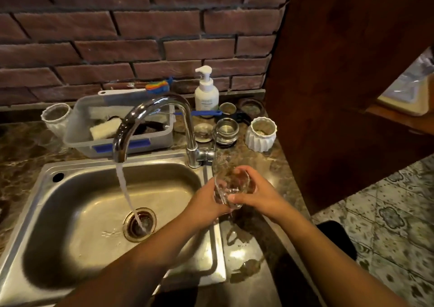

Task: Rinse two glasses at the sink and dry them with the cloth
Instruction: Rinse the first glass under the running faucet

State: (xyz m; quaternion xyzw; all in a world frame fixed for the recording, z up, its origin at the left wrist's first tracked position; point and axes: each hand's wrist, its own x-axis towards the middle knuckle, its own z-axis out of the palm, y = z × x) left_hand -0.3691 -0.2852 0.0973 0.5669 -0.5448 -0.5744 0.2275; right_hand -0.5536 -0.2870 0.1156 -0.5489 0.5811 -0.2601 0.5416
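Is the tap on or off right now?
On. Water streams from the tap into the drain; the left hand and right hand hold a glass right of the stream.

your marbled counter [23, 147] holds the sink [47, 173], a plastic tub [77, 128], a soap bottle [206, 95], white ribbed pots [260, 134] and metal strainers [226, 131]

Faucet spout [145, 106] over open sink basin [70, 212]
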